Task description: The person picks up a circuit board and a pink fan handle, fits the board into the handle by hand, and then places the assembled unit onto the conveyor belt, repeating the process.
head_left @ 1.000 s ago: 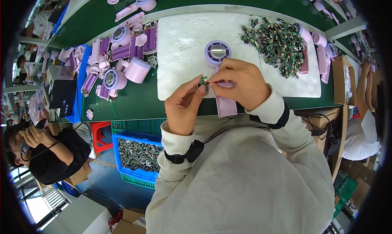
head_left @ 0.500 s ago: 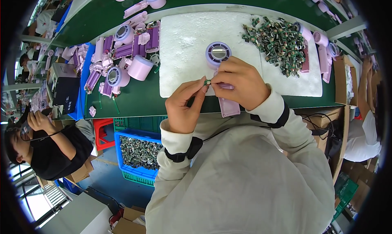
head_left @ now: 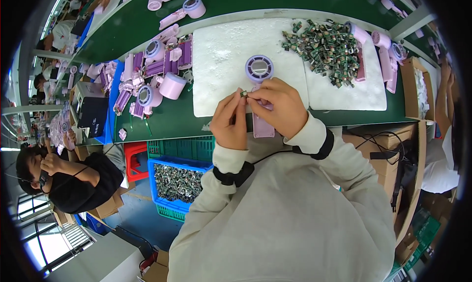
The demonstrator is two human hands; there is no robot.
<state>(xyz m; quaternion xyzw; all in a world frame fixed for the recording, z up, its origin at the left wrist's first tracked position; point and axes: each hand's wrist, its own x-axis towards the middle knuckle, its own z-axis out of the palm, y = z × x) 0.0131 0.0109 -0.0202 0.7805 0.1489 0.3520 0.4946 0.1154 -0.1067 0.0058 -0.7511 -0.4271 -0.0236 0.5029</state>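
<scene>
A small green circuit board (head_left: 243,93) is pinched between the fingertips of my left hand (head_left: 229,119). My right hand (head_left: 280,105) meets it there, thumb and forefinger closed at the board's edge; whether they grip the board itself or a tiny part on it is too small to tell. Under and behind my hands lies a pink handheld fan (head_left: 259,68) with a round lilac head, its pink handle (head_left: 263,127) reaching toward me past the edge of the white foam sheet (head_left: 221,51). My right hand covers part of that handle.
A heap of small green circuit boards (head_left: 329,51) lies on the foam at right. Pink fan parts (head_left: 172,85) crowd the bench at left, beside a blue bin (head_left: 114,102). Below stands a blue crate (head_left: 153,183) full of small parts. A co-worker (head_left: 83,178) sits at left.
The whole view has shifted slightly. My hands are drawn closer together, still at the small circuit board. At left, the co-worker's hands have moved.
</scene>
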